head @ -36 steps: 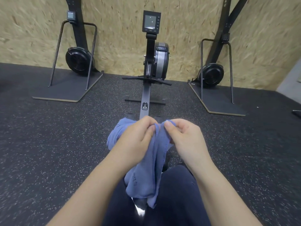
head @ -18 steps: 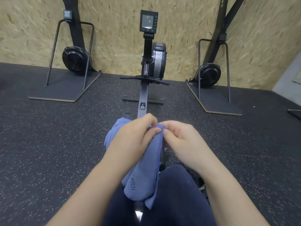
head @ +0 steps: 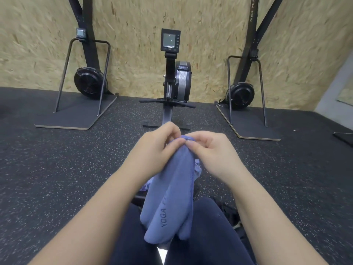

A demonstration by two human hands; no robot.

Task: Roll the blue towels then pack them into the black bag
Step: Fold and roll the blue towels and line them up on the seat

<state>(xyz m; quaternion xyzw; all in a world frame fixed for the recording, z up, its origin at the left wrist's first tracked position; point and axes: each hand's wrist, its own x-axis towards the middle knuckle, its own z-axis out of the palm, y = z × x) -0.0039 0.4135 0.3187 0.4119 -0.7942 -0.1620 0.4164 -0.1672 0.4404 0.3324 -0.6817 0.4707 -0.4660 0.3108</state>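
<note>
A blue towel [head: 170, 203] hangs in front of me, bunched lengthwise, with dark lettering near its lower end, which rests between my dark-trousered legs. My left hand [head: 152, 152] pinches its top edge from the left. My right hand [head: 208, 150] pinches the same edge from the right, fingertips almost touching the left hand's. A dark shape [head: 232, 217] by my right leg could be the black bag, but I cannot tell.
I sit on a rowing machine [head: 172, 83] whose rail runs ahead to its monitor. Two ski trainers on flat bases [head: 76, 119] [head: 254, 129] stand left and right against the chipboard wall. Black speckled rubber floor [head: 57, 178] spreads around me.
The bulge of towel that stuck out left of my left hand has been gathered in. The towel now hangs narrower and longer between my hands, which stay close together.
</note>
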